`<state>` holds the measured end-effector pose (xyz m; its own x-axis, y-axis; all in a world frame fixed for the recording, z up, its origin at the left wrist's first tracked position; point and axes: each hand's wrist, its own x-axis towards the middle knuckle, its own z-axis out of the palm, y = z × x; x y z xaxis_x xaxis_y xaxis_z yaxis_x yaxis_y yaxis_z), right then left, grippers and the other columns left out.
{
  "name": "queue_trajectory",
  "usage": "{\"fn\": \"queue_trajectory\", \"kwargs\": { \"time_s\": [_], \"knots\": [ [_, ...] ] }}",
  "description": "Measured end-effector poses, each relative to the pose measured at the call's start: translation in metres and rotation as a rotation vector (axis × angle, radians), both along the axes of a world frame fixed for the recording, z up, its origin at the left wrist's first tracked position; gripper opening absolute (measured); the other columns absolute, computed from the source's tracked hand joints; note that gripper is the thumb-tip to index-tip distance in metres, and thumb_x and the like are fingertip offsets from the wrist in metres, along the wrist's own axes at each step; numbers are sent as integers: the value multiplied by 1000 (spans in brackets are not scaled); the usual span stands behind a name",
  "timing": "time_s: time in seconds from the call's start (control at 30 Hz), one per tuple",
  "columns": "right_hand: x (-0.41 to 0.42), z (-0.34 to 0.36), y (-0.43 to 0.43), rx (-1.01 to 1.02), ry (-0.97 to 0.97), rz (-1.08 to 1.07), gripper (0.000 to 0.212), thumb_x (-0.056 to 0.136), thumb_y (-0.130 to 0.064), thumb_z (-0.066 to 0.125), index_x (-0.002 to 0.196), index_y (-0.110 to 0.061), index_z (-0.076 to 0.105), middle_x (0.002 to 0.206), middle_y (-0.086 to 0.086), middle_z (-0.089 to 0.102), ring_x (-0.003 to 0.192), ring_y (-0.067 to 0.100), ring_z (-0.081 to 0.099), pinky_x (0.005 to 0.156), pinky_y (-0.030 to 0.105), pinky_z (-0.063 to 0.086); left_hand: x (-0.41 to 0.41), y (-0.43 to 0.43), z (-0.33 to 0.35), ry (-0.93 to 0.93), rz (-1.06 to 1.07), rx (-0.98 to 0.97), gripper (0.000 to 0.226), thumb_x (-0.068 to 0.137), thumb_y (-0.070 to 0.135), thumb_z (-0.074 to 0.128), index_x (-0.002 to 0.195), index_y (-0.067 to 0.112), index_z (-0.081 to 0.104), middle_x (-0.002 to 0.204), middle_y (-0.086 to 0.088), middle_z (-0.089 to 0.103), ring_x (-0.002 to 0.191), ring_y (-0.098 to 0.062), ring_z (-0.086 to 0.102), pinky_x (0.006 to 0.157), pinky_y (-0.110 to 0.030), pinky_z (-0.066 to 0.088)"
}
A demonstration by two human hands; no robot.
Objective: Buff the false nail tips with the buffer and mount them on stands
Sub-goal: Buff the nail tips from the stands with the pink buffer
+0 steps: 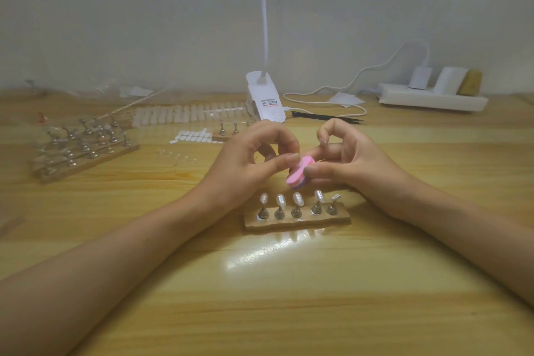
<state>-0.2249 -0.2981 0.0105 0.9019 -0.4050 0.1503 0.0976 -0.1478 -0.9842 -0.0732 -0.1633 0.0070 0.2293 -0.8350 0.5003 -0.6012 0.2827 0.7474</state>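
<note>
My right hand [349, 162] pinches a small pink buffer [385, 172] between thumb and fingers above the table's middle. My left hand [248, 159] meets it from the left with thumb and fingers curled together against the buffer; a nail tip between them cannot be made out. Just in front of both hands lies a wooden strip [297, 221] with several metal stands. Most of these stands carry clear nail tips [281, 199]; the rightmost stand [333, 206] has a bare top.
A larger wooden base with several metal stands [83, 144] sits at the left. Rows of loose nail tips [187, 114] and adhesive tabs [193, 136] lie behind my hands. A white clip lamp [264, 98], black tweezers [326, 117] and a power strip [433, 98] stand at the back.
</note>
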Motion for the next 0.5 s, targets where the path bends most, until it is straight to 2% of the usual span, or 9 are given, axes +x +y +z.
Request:
{"fn": "queue_trajectory", "kwargs": {
  "time_s": [0.1, 0.2, 0.3, 0.4, 0.5],
  "knots": [
    [0, 0, -1, 33, -25, -27, 42, 80, -14, 74, 95, -18, 34, 99, 22, 75, 92, 35, 74, 84, 46, 61, 1, 0, 0, 31, 7, 2, 11, 89, 7, 68, 81, 13, 64, 88, -3, 64, 83, -6, 56, 77, -19, 45],
    [-1, 0, -1, 10, 5, 51, 39, 81, -12, 74, 96, -17, 38, 101, 21, 74, 89, 35, 74, 81, 43, 62, 0, 0, 0, 24, -6, 3, 8, 88, 9, 68, 82, 12, 65, 87, 0, 63, 83, -8, 57, 77, -24, 47],
    [0, -1, -2, 35, -20, 18, 40, 81, -14, 74, 96, -17, 37, 100, 23, 74, 90, 36, 73, 81, 46, 61, 0, 0, 0, 62, 3, 7, 10, 88, 8, 69, 81, 13, 64, 88, 0, 63, 82, -6, 56, 77, -21, 46],
    [0, -1, -2, 22, -4, 66, 39, 80, -13, 74, 96, -17, 38, 100, 21, 74, 88, 34, 74, 84, 50, 59, 0, 1, 1, 48, -11, 3, 7, 88, 8, 69, 82, 10, 65, 89, -4, 63, 83, -9, 57, 78, -25, 47],
    [0, -2, -2, 32, -31, 37, 39, 82, -13, 73, 95, -17, 37, 99, 20, 75, 89, 33, 74, 82, 46, 61, -1, 1, 1, 70, -11, 6, 9, 88, 6, 69, 81, 10, 65, 89, -6, 63, 83, -8, 56, 78, -21, 46]
  ]
}}
